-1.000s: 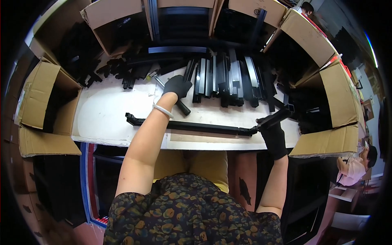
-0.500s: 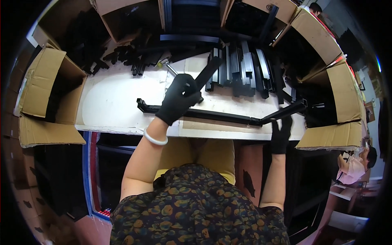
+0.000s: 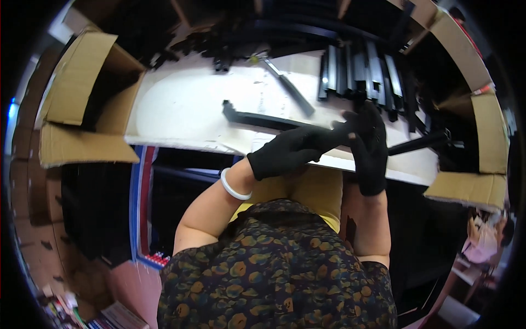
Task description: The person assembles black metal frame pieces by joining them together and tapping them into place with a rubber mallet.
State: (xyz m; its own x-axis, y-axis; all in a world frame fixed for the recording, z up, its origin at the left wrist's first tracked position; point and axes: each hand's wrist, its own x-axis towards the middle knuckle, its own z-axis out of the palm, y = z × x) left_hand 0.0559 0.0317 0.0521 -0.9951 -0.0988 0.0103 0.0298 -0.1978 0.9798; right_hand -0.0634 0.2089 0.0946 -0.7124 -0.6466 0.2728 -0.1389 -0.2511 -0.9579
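Observation:
My left hand (image 3: 287,153), in a black glove, closes round a short black bar (image 3: 332,139) that slants up and to the right. The bar's far end meets my right hand (image 3: 372,151), also black-gloved, whose fingers stretch upward. Black on black and some blur hide exactly where bar and palm touch. Behind both hands lies a long black bar (image 3: 260,120) with a bent corner at its left end. To the right of my right hand, another black bar (image 3: 419,143) angles away from me; my hands cover where the two meet.
A hammer (image 3: 296,94) rests on the white tabletop (image 3: 175,104) beyond the long bar. Several black bars (image 3: 359,71) are stacked at the back right. Open cardboard boxes (image 3: 82,82) stand at the left and right (image 3: 468,186). A person in pink (image 3: 482,241) is far right.
My left hand has come down and to the right with the short bar. My right hand has risen from the side bar to the held bar's end. The view has shifted.

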